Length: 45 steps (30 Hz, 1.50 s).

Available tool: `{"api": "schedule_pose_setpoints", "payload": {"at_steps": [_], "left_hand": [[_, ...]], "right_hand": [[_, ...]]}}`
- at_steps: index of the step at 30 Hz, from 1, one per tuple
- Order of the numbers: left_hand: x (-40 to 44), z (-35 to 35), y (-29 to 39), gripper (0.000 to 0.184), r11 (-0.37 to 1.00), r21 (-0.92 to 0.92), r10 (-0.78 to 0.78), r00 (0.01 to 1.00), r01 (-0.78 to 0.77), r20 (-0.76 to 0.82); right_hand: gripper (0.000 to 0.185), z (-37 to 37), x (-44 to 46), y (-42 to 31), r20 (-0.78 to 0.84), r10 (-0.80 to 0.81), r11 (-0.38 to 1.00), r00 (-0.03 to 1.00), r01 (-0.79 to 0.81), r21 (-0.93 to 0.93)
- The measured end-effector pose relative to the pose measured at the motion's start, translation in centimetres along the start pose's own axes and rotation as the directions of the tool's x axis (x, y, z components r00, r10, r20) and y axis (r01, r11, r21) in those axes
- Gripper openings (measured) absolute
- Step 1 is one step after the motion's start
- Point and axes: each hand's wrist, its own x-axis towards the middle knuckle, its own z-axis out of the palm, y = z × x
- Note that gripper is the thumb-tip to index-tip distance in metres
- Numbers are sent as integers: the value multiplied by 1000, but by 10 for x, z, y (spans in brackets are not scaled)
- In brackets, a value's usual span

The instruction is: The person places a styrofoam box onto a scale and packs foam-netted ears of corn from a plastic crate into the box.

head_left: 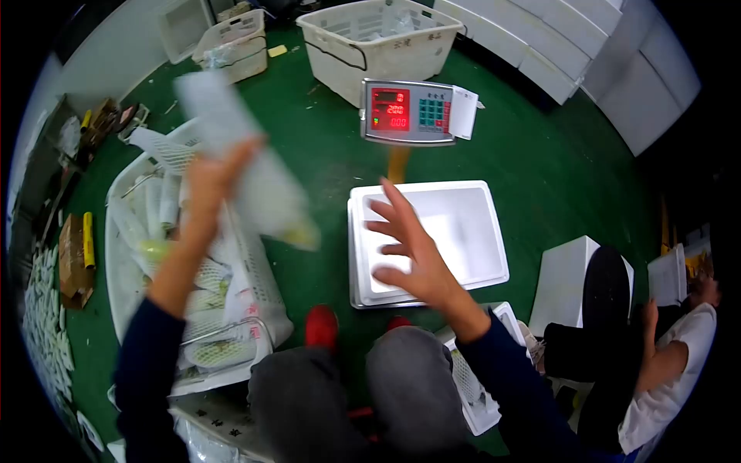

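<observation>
My left hand [218, 177] grips a long, white-wrapped bundle [270, 193], raised above the inner edge of a white plastic crate [262, 285]. Motion blurs the bundle; its lower end looks yellowish green. Inside the crate lie several pale wrapped pieces [208, 301], some in white netting. With fingers spread and nothing in it, my right hand [421, 258] hovers over a white foam box [467, 224]. The visible inside of that box is bare. Just beyond it stands a scale display [409, 113] with lit red digits.
A large white basket [378, 54] and a smaller basket [239, 50] stand at the back. White foam boxes [532, 38] are stacked at back right. Another person [668, 370] sits at right, near a white box [563, 270]. A small crate [482, 417] is beside my right knee.
</observation>
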Motion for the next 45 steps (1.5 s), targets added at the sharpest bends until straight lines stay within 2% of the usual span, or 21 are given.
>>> {"api": "schedule_pose_setpoints", "payload": {"at_steps": [2, 4, 5, 6, 7, 8, 10, 11, 12, 13, 14, 16, 17, 19, 22, 29, 34, 37, 39, 43, 45], "left_hand": [[-45, 93, 22, 47, 996, 85, 1, 995, -9, 100], [-63, 137, -11, 62, 941, 142, 248, 914, -306, 321], [-71, 130, -26, 58, 756, 355, 409, 821, -550, 398], [-76, 119, -45, 53, 784, 263, 392, 777, -562, 493], [-83, 94, -41, 45, 833, 306, 223, 786, -461, 576], [-84, 66, -40, 38, 819, 422, 135, 845, -389, 517], [-71, 12, -95, 34, 796, 457, 362, 917, -397, 166], [-55, -23, -110, 33, 924, 355, 142, 990, -139, 18], [-35, -61, -128, 26, 848, 529, 47, 990, 32, -135], [-14, -98, -159, 26, 795, 606, 143, 965, 21, -221], [3, -126, -163, 28, 849, 484, -51, 945, 211, -323], [47, -179, -211, 32, 920, 256, -227, 936, 296, -268], [67, -191, -219, 36, 924, 194, -288, 934, 328, -211], [119, -202, -216, 56, 854, 312, -335, 898, 417, -284], [183, -197, -199, 89, 839, 252, -357, 836, 483, -417], [234, -201, -268, 50, 895, -212, -446, 795, 393, -412], [164, -202, -207, 31, 688, -701, -424, 887, 186, -181], [128, -179, -155, 30, 675, -730, -403, 882, 104, -246], [106, -154, -137, 25, 700, -668, -395, 916, 252, -69], [54, -26, -118, 28, 757, -443, -404, 877, 481, 261], [36, 47, -111, 42, 632, -354, -550, 721, 689, 422]], "right_hand": [[80, 4, 35, 3, 293, 211, 928, 933, -285, 239], [55, -12, 21, 54, 137, 305, 864, 943, -334, 377], [56, -38, 15, 61, 153, 471, 818, 869, -495, 292], [59, -67, 9, 60, 125, 561, 811, 818, -574, 111], [65, -88, 5, 68, 131, 462, 886, 877, -463, -26], [83, -117, -3, 95, 81, 432, 896, 898, -417, -153], [96, -165, -26, 123, 128, 523, 839, 843, -484, -248], [94, -165, -25, 105, 117, 705, 701, 699, -663, -263], [89, -181, -37, 138, 130, 686, 725, 716, -658, -204], [84, -182, -36, 142, 168, 691, 718, 703, -694, -51], [79, -177, -42, 138, 193, 703, 678, 684, -727, 107], [76, -156, -42, 151, 85, 612, 718, 786, -597, 357], [76, -143, -44, 149, 131, 640, 623, 757, -611, 489], [70, -126, -38, 148, 328, 571, 525, 753, -642, 559], [73, -112, -24, 147, 325, 649, 424, 688, -681, 597], [76, -107, 2, 158, -9, 501, 573, 865, -324, 753], [58, -110, 2, 220, 42, 649, 567, 760, -520, 639], [48, -93, -16, 275, 344, 650, 694, 678, -714, 95], [54, -73, -23, 250, 399, 683, 730, 611, -551, -405], [55, -55, -38, 258, 498, 622, 774, 604, -377, -509], [58, -59, -46, 259, 592, 567, 814, 573, -281, -508]]}}
